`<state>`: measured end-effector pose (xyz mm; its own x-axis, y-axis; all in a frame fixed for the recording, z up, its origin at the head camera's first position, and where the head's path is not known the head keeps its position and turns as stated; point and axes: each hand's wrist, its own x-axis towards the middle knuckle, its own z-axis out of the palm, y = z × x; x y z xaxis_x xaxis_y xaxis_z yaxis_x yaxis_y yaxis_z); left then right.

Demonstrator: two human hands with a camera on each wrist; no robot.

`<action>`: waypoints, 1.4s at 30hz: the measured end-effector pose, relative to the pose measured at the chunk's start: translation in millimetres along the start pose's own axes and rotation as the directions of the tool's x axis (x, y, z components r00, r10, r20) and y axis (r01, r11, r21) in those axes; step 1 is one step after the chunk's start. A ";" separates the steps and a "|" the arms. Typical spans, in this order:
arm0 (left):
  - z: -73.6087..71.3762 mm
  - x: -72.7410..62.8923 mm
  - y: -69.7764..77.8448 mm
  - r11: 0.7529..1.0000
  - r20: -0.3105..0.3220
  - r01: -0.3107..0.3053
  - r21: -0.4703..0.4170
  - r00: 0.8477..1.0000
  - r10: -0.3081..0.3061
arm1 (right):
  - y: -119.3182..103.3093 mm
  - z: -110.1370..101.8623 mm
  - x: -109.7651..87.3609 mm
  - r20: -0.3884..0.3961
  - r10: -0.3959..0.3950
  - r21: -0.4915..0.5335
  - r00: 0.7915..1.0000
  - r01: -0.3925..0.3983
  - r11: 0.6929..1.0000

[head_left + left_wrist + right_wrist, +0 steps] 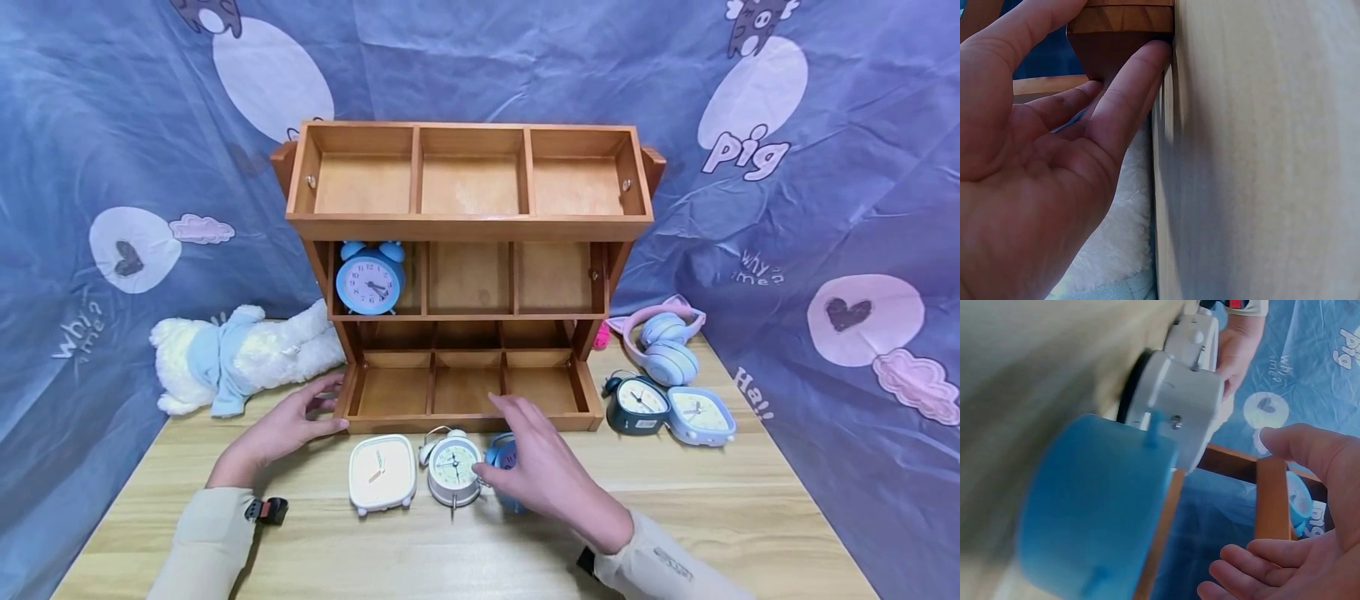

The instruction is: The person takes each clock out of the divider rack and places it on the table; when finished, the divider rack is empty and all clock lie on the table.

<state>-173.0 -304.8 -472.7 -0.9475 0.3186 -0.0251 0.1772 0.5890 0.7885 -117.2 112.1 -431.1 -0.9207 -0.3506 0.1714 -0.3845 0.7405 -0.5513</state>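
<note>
My left hand (296,425) rests at the lower left corner of the wooden shelf (468,227), its extended fingers touching the end of the bottom tier. The left wrist view shows the fingertips against the shelf's wooden base (1122,22), close to the tabletop. Above a blue alarm clock (504,457) hovers my right hand (543,467), partly covering it. In the right wrist view a gap separates the fingers from this blue clock (1097,506). Beside it stand a white twin-bell alarm clock (455,465) and a white square clock (382,472).
Another blue twin-bell clock (370,282) sits in the middle tier's left compartment. A white plush toy (255,358) lies left of the shelf. To the right are a dark green clock (637,407), a light blue clock (701,415) and cat-ear headphones (670,362). Blue cloth (480,67) hangs behind.
</note>
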 end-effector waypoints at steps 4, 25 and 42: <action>0.3 -0.9 0.5 1.000 -0.003 0.018 0.000 1.000 -0.018 | -7.6 -3.7 6.3 -0.019 -0.022 0.021 1.000 0.023 1.000; -0.6 -0.6 -0.8 1.000 0.000 0.004 -0.004 1.000 -0.004 | -40.5 -13.6 35.7 -0.065 -0.036 0.081 0.997 0.041 0.996; 0.0 1.5 -1.1 1.000 0.001 0.027 0.005 1.000 -0.027 | -75.4 -13.9 61.8 -0.145 -0.109 0.107 0.983 0.125 0.986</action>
<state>-174.6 -305.0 -473.7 -0.9518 0.3031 -0.0469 0.1529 0.6013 0.7843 -146.1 42.7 -367.6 -0.8733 -0.3422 0.3467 -0.4871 0.6251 -0.6099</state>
